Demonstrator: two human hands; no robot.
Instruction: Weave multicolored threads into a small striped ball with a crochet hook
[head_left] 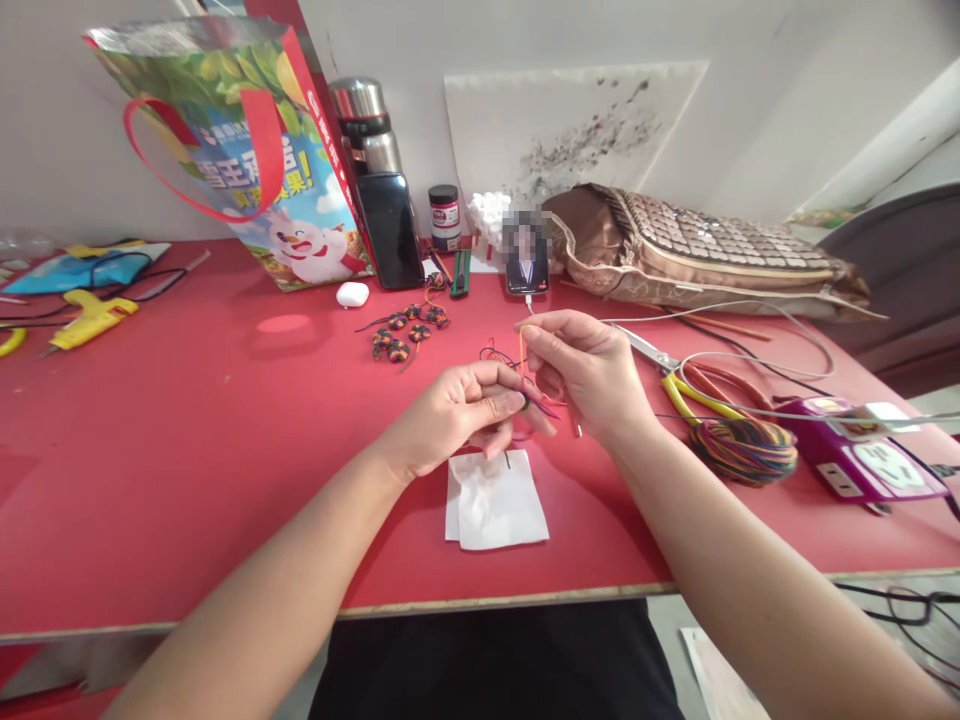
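Note:
My left hand (450,415) pinches a small dark bit of multicoloured yarn between thumb and fingers, in front of me above the table. From it an orange yarn strand (522,358) rises to my right hand (592,370), whose thumb and forefinger are closed on its upper end. A thin rod (578,429) pokes out below the right hand; its kind is hidden. Under the left hand lies a folded white tissue (502,515). Loose yarn ends show behind the fingers. To the right sits a multicoloured yarn ball (742,450).
Small round yarn pieces (398,350) lie left of my hands. Scissors (679,380) and a purple power strip (862,450) are at right. Behind stand a phone (527,265), a black phone (390,230), a shopping bag (240,160) and a brown bag (697,245). A yellow glue gun (94,318) lies far left.

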